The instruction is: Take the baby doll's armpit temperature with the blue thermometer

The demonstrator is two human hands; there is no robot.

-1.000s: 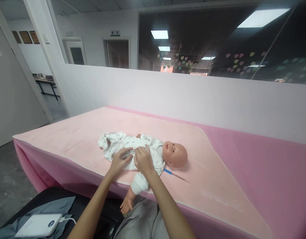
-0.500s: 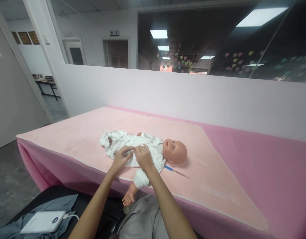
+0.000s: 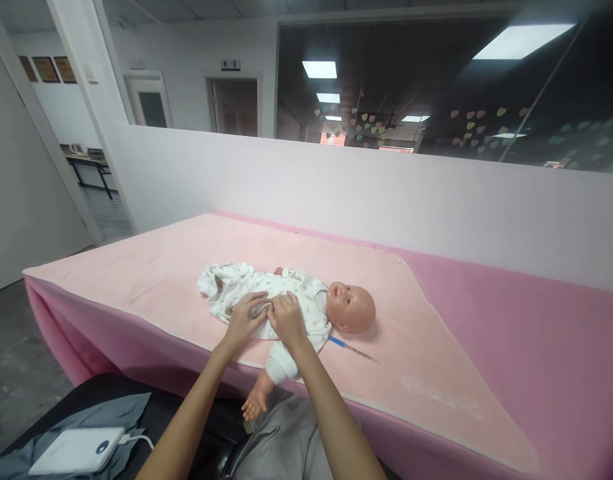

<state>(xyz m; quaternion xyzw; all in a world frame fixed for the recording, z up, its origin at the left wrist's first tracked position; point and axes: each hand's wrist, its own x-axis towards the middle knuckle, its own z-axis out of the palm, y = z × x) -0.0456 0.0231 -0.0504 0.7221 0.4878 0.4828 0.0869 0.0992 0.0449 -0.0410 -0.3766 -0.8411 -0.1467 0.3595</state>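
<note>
A baby doll lies on its back, its bald head to the right, dressed in a white patterned romper. My left hand and my right hand meet at the front of the romper over the doll's belly. The fingers of both are bent and pinch the fabric there; the exact spot is partly hidden by the fingertips. One doll arm hangs over the near table edge under my right forearm. Close to the doll's shoulder lies a thin stick with a blue handle.
A peach blanket covers the table over a pink cloth. A white wall with a window rises behind. At lower left, a white power bank with a cable rests on grey fabric.
Both hands stay at the romper's front, with the fingers shifting only slightly and the left fingertips closing in toward the right. The view has moved a little. Doll and stick lie as before.
</note>
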